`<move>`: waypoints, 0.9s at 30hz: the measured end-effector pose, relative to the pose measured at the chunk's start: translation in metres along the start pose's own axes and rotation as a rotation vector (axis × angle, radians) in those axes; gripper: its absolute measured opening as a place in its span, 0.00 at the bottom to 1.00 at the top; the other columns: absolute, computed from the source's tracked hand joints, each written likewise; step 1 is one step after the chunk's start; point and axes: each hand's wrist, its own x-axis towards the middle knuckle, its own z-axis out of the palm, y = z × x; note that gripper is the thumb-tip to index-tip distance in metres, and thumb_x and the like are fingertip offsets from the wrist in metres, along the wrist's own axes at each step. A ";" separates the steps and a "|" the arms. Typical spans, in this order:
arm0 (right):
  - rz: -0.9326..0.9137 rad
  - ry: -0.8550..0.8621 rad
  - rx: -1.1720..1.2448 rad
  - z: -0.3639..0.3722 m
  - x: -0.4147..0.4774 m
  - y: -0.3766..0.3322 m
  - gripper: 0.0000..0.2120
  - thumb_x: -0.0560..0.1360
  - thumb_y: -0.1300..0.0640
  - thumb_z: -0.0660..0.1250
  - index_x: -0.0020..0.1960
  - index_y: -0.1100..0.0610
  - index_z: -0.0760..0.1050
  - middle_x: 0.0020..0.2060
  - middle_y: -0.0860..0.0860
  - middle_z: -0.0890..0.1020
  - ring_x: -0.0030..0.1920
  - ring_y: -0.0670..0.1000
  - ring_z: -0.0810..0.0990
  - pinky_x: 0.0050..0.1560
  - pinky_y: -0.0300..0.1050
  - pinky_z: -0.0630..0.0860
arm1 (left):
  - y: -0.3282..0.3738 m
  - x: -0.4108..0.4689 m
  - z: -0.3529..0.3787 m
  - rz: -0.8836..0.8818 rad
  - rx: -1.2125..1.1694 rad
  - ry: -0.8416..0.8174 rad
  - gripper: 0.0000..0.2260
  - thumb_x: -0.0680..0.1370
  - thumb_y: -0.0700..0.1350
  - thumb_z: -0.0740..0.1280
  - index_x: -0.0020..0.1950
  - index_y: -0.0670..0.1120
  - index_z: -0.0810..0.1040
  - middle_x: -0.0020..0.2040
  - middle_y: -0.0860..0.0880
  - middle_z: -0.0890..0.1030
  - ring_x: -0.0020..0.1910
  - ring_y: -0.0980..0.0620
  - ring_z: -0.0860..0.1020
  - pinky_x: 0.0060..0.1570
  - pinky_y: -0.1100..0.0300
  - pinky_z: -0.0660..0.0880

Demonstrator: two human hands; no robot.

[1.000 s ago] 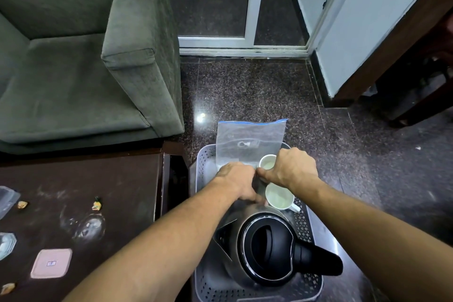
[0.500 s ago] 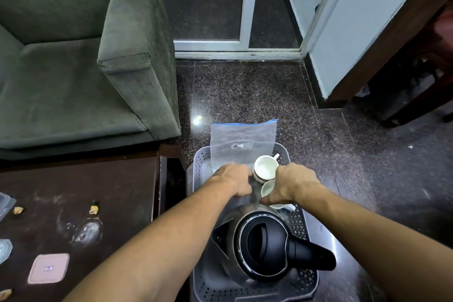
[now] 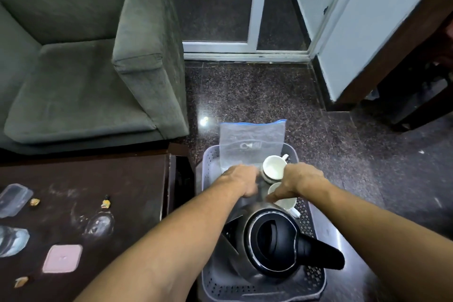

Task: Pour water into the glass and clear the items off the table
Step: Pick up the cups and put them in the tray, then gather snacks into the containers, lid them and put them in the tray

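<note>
The glass (image 3: pixel 99 224) lies on its side on the dark counter (image 3: pixel 137 184), left of the basket and well apart from both hands. Near it on the counter sit a pink lid (image 3: pixel 62 258), a clear container (image 3: pixel 13 200), a second clear piece at the left edge (image 3: pixel 12 240), and small scraps (image 3: pixel 106 203).

Beside the counter, on the speckled floor (image 3: pixel 257 95), stands a grey perforated basket (image 3: pixel 210 162). A steel kettle (image 3: pixel 269 245) with a black lid and handle fills its near half. Beyond it are two white cups: the far one (image 3: pixel 273 169) tipped with its mouth toward the camera, the near one (image 3: pixel 285 200) partly under the right hand. A clear zip bag (image 3: pixel 252 144) with a blue top edge stands against the basket's far wall.

The left hand (image 3: pixel 241 179) is curled, knuckles up, at the bag's lower edge; what it grips, if anything, I cannot tell. The right hand (image 3: pixel 300 181) is also curled, fingers reaching down between the kettle and the near cup, its hold hidden.

A grey-green armchair (image 3: pixel 81 61) stands behind the counter.
</note>
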 end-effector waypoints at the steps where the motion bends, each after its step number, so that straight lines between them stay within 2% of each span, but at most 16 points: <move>1: -0.002 -0.008 -0.027 -0.009 -0.004 -0.001 0.50 0.46 0.22 0.73 0.60 0.49 0.78 0.56 0.49 0.84 0.57 0.54 0.83 0.48 0.45 0.74 | -0.002 -0.005 -0.003 0.007 -0.004 -0.001 0.15 0.75 0.45 0.67 0.62 0.52 0.78 0.60 0.43 0.81 0.60 0.39 0.79 0.51 0.54 0.74; 4: -0.032 -0.002 -0.065 -0.050 -0.020 -0.011 0.55 0.42 0.17 0.68 0.62 0.47 0.78 0.59 0.48 0.83 0.60 0.54 0.81 0.57 0.48 0.77 | -0.011 -0.031 -0.024 0.001 -0.002 0.053 0.18 0.76 0.45 0.66 0.66 0.51 0.77 0.64 0.42 0.81 0.63 0.40 0.79 0.59 0.52 0.75; 7: -0.112 0.070 -0.004 -0.093 -0.044 -0.040 0.45 0.51 0.18 0.68 0.53 0.52 0.81 0.45 0.49 0.84 0.52 0.55 0.81 0.59 0.48 0.77 | -0.023 -0.070 -0.059 -0.030 0.008 0.143 0.25 0.75 0.41 0.64 0.71 0.53 0.74 0.66 0.43 0.80 0.65 0.41 0.78 0.64 0.53 0.75; 8: -0.150 0.105 0.032 -0.105 -0.055 -0.056 0.43 0.56 0.21 0.69 0.54 0.55 0.81 0.46 0.50 0.84 0.52 0.57 0.81 0.57 0.47 0.77 | -0.030 -0.086 -0.074 -0.042 -0.001 0.187 0.24 0.75 0.41 0.64 0.71 0.53 0.75 0.66 0.43 0.80 0.65 0.41 0.78 0.64 0.53 0.75; 11: -0.305 0.190 0.154 -0.137 -0.090 -0.120 0.35 0.66 0.31 0.71 0.58 0.59 0.79 0.58 0.60 0.82 0.58 0.61 0.81 0.51 0.49 0.76 | -0.063 -0.140 -0.120 -0.112 -0.048 0.373 0.16 0.76 0.48 0.65 0.63 0.50 0.79 0.60 0.40 0.82 0.60 0.38 0.80 0.56 0.50 0.78; 14: -0.462 0.275 0.225 -0.156 -0.128 -0.189 0.22 0.71 0.42 0.68 0.52 0.61 0.80 0.54 0.64 0.82 0.53 0.64 0.82 0.47 0.49 0.77 | -0.107 -0.191 -0.155 -0.203 -0.028 0.477 0.15 0.76 0.50 0.67 0.60 0.48 0.80 0.58 0.41 0.83 0.58 0.38 0.81 0.52 0.50 0.78; 20: -0.659 0.332 0.280 -0.143 -0.200 -0.343 0.15 0.74 0.50 0.64 0.54 0.57 0.82 0.55 0.62 0.83 0.55 0.63 0.81 0.50 0.50 0.77 | -0.250 -0.291 -0.177 -0.392 -0.072 0.548 0.15 0.77 0.49 0.65 0.62 0.51 0.80 0.61 0.42 0.82 0.61 0.38 0.80 0.58 0.49 0.77; 27: -0.650 0.263 0.266 -0.098 -0.242 -0.492 0.14 0.74 0.53 0.65 0.57 0.53 0.82 0.56 0.60 0.82 0.58 0.62 0.80 0.53 0.48 0.77 | -0.409 -0.350 -0.146 -0.478 -0.172 0.536 0.16 0.78 0.51 0.63 0.64 0.52 0.80 0.61 0.40 0.81 0.61 0.37 0.79 0.57 0.50 0.76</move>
